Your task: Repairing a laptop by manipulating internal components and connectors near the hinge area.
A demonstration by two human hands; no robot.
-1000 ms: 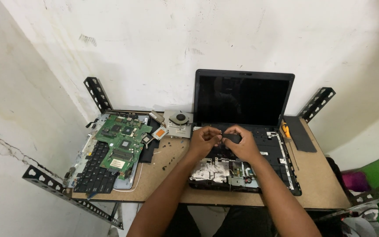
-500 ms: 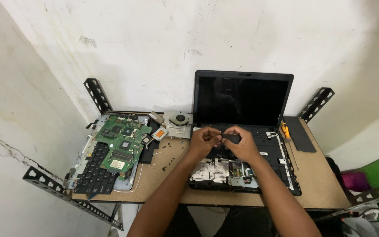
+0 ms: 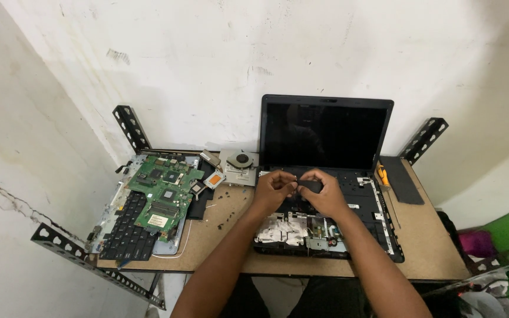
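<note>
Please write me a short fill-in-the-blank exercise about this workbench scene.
1. Both hands, left hand and right hand, meet over the opened ____.
2. The green circuit board lies on top of a black ____.
3. The laptop screen is ____, showing no picture.
4. The round cooling fan sits to the ____ of the laptop.

Missing words: laptop; keyboard; dark; left

A single head-worn camera looked steeply down and forward from above the person's seat, facing the white wall at twelve o'clock. It sat at roughly arm's reach from the bench (image 3: pixel 237 235), whose whole top fitted in frame, the wall corner at ten o'clock.
</note>
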